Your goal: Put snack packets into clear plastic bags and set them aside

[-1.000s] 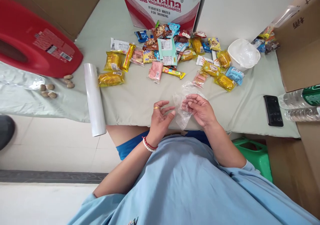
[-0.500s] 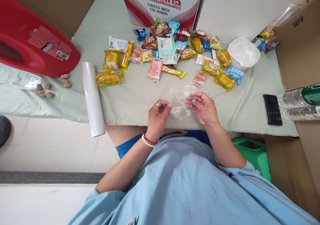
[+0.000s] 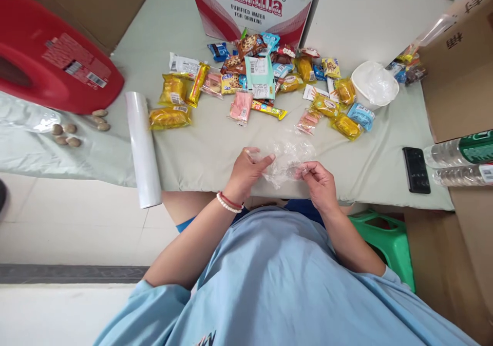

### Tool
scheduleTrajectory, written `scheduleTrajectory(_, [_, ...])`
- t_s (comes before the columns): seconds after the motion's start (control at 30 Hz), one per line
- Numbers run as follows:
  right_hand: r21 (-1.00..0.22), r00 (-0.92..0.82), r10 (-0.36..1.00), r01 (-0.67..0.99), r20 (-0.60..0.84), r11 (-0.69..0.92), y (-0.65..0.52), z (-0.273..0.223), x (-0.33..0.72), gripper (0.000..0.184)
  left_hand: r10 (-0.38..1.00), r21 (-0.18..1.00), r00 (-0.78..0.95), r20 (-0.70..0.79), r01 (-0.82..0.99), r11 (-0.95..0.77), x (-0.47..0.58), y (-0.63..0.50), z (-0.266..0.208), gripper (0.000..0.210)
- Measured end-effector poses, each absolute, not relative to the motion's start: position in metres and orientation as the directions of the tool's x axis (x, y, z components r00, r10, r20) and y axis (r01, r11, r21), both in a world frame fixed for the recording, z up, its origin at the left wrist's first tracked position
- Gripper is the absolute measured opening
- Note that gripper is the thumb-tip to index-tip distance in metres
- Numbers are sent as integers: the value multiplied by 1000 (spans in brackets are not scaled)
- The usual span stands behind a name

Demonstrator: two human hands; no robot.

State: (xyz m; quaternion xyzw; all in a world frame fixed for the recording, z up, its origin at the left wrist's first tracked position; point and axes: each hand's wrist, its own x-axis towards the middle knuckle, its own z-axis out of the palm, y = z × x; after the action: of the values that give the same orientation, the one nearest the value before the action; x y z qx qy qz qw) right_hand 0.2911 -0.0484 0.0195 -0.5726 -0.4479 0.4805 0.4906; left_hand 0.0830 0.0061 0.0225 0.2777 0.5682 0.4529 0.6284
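Note:
Between my hands, above the near edge of the cloth-covered table, is a thin clear plastic bag, crumpled and partly spread. My left hand has its fingers behind the bag's left side and its thumb over the front, gripping it. With thumb and fingertips my right hand pinches the lower right edge of the bag. Beyond the bag lie a pink wrapped snack, a yellow stick packet and another pink packet.
A pile of wrapped snacks lies before the Wahaha carton. At left are a plastic roll, brown nuts and a red jug. At right are a white bowl, a phone and bottles.
The clear bag is spread wider between my hands. My right hand has moved slightly down and right, and my left hand has turned with its thumb pointing across the bag.

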Motion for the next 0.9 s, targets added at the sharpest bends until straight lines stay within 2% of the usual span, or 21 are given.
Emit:
scheduleTrajectory(0.1, [-996, 228, 972, 58, -54, -69, -54, 19, 303, 19, 937, 932, -93, -335, -179, 316, 85, 15, 23, 24])
scheduleTrajectory(0.23, [-995, 290, 955, 65, -60, -82, -61, 19, 320, 24, 942, 954, -302, -146, -294, 54, 75, 8, 26, 22])
scheduleTrajectory(0.3, [-989, 251, 962, 76, -106, -129, -66, 17, 327, 28, 931, 943, -341, -134, -333, 14, 65, -4, 24, 27])
scheduleTrajectory(0.37, [-974, 161, 970, 104, -181, -199, -69, 17, 335, 33, 928, 926, -327, -180, -375, 48, 54, -19, 20, 29])
scheduleTrajectory(0.47, [-946, -68, 951, 148, -301, -289, -65, 27, 350, 44, 930, 888, -243, -275, -436, 149, 40, -38, 16, 29])
scheduleTrajectory(0.57, [-931, -271, 895, 185, -355, -314, -47, 45, 361, 72, 945, 870, -159, -287, -455, 187, 36, -46, 16, 32])
scheduleTrajectory(0.63, [-928, -282, 889, 204, -360, -311, -28, 53, 356, 81, 958, 882, -126, -256, -436, 178, 39, -45, 18, 34])
scheduleTrajectory(0.7, [-914, -219, 893, 197, -394, -354, -8, 55, 340, 84, 973, 903, -95, -211, -399, 157, 43, -44, 19, 38])
scheduleTrajectory(0.83, [-837, -130, 828, 59, -546, -543, 25, 52, 303, 92, 997, 964, -66, -49, -265, 30, 51, -45, 22, 42])
scheduleTrajectory(0.9, [-823, -92, 820, -6, -566, -568, 35, 53, 295, 96, 996, 983, -77, 52, -172, -65, 52, -48, 25, 40])
